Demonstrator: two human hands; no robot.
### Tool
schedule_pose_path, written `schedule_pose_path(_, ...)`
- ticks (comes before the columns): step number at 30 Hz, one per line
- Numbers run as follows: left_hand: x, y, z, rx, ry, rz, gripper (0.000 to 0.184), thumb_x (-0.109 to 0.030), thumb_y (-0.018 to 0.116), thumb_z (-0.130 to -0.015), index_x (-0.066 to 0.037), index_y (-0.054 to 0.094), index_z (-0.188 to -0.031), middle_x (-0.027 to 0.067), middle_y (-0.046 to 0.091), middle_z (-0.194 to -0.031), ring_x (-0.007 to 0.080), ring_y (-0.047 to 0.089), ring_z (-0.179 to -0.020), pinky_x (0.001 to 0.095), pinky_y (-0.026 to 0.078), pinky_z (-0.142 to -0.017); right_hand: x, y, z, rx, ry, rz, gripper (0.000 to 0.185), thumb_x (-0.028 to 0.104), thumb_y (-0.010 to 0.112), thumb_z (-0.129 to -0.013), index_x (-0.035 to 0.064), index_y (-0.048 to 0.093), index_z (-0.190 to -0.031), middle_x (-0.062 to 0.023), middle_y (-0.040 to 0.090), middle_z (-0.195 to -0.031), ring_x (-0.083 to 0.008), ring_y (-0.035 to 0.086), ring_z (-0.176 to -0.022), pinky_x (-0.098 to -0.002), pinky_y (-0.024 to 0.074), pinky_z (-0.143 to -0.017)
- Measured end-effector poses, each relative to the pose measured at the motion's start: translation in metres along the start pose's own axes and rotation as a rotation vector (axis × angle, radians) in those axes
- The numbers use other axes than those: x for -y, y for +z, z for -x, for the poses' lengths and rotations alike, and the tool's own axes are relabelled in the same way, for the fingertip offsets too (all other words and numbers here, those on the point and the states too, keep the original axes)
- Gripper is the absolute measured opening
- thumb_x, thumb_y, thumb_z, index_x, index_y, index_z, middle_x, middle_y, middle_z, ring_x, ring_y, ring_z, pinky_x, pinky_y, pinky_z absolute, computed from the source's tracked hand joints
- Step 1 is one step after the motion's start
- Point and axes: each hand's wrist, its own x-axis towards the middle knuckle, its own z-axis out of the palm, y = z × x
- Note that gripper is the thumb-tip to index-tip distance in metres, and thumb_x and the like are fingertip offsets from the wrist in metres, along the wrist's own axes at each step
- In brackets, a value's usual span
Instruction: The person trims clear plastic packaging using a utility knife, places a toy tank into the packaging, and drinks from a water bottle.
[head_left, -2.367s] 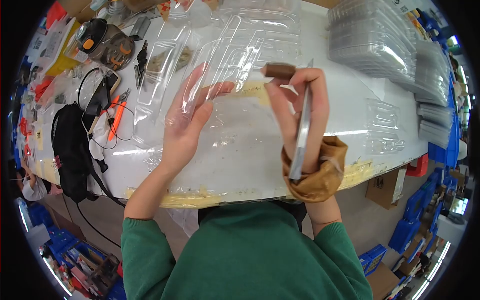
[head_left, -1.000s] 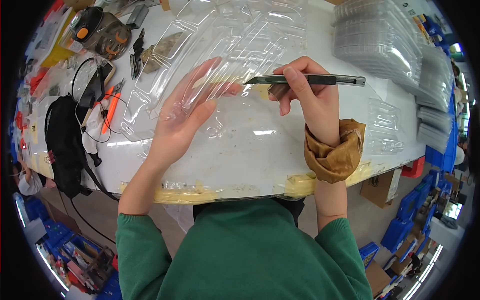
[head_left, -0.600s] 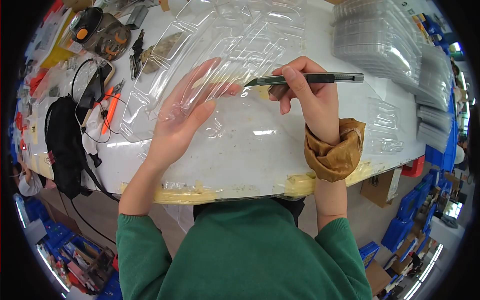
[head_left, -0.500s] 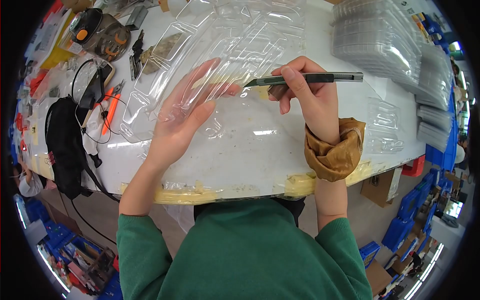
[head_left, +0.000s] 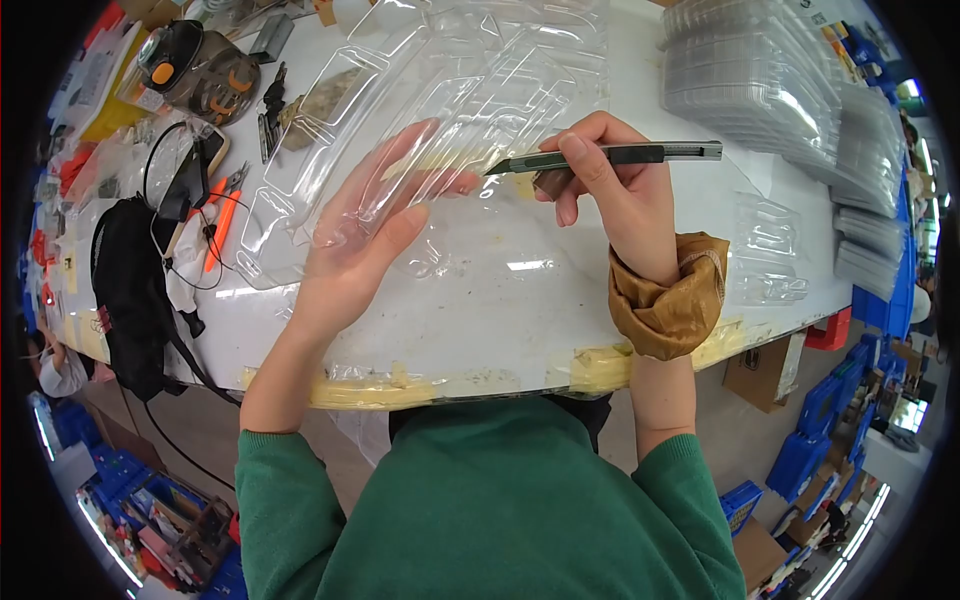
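A clear moulded plastic tray (head_left: 505,85) is tilted over the table in the head view. My left hand (head_left: 362,240) grips its near edge, with the fingers behind the see-through plastic and the thumb on the near side. In my right hand (head_left: 625,190) is a dark box cutter (head_left: 640,154), closed between thumb and fingers, its blade pointing left. The blade tip lies close to the left fingertips at the tray's edge; whether it touches the plastic I cannot tell. A brown finger cover (head_left: 553,182) is on one right finger.
Stacked clear trays (head_left: 750,85) stand at the back right, with a small clear plastic piece (head_left: 768,245) nearer. On the left are a bottle (head_left: 200,72), orange-handled pliers (head_left: 222,225), keys (head_left: 272,110) and a black pouch (head_left: 130,290). Yellow tape (head_left: 375,388) covers the table's front edge.
The box cutter and right hand have shifted very slightly left. My left hand keeps its grip on the tray, almost still.
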Motion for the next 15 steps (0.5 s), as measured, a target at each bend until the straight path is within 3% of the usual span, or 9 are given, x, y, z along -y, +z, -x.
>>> schedule_pose_path(3,0.0001,-0.0041,-0.0002,0.068,-0.011,0.07,0.055,0.003,0.052,-0.091,0.002,0.036,-0.144,0.0161,0.042,-0.146,0.0341,0.058,-0.117,0.0428,0.04,-0.107,0.0001,0.0,-0.0005,0.009,-0.001,0.002,0.014,0.012,0.061,-0.095,-0.0018,0.063,-0.093,-0.0099,0.064,-0.071,-0.0111,0.057,-0.056,-0.0175,0.0446,-0.048)
schedule_pose_path(4,0.0001,-0.0044,-0.0001,0.069,-0.011,0.07,0.055,0.003,0.052,-0.091,0.002,0.036,-0.144,0.0161,0.042,-0.146,0.0341,0.058,-0.117,0.0428,0.04,-0.107,0.0002,-0.0002,-0.0005,0.008,-0.002,0.002,0.014,0.012,0.061,-0.095,-0.0018,0.063,-0.093,-0.0099,0.064,-0.071,-0.0111,0.057,-0.056,-0.0175,0.0446,-0.048)
schedule_pose_path(9,0.0003,-0.0036,0.0005,0.058,-0.017,0.04,0.055,0.002,0.053,-0.091,0.0,0.038,-0.144,0.0148,0.046,-0.143,0.0304,0.058,-0.117,0.0394,0.041,-0.106,0.0001,-0.0026,-0.0004,0.028,0.035,0.0,0.014,0.012,0.061,-0.095,-0.0012,0.063,-0.092,-0.0092,0.064,-0.071,-0.0103,0.055,-0.056,-0.0175,0.0442,-0.05)
schedule_pose_path(13,-0.0032,0.0044,0.0029,0.0,-0.068,-0.069,0.055,-0.007,0.052,-0.091,0.0,0.038,-0.144,0.0193,0.065,-0.115,0.0296,0.061,-0.109,0.0353,0.044,-0.098,-0.0024,-0.0024,0.0013,0.008,0.046,0.072,0.011,0.011,0.061,-0.094,-0.0002,0.062,-0.091,-0.0076,0.063,-0.07,-0.0094,0.054,-0.057,-0.0175,0.0437,-0.053)
schedule_pose_path(15,-0.007,0.0051,0.006,0.019,-0.078,-0.105,0.054,-0.007,0.052,-0.092,0.0,0.038,-0.144,0.0187,0.064,-0.116,0.0295,0.061,-0.109,0.0354,0.044,-0.098,-0.0025,0.0024,0.0071,-0.016,0.046,0.077,0.011,0.01,0.062,-0.093,0.0001,0.062,-0.09,-0.0068,0.062,-0.07,-0.0094,0.054,-0.057,-0.0177,0.0436,-0.053)
